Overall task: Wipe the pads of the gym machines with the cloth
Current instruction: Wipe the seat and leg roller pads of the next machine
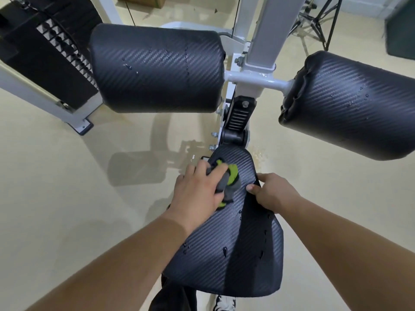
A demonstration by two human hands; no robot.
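Cloth point(231, 176), grey-green, soft and light, judged best bunched in the palm: gripped in curled fingers of the left hand point(197, 194) on the droplet-wet seat pad point(224, 254), whose edge is clasped by the right hand point(275, 191).

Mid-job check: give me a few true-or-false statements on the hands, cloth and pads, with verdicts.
1. The left hand holds the cloth against the seat. True.
2. The right hand holds a spray bottle. False: it grips the seat's edge.
3. Droplets lie on the left roller and the right roller. True.
4. The cloth is red. False: it is grey and green.
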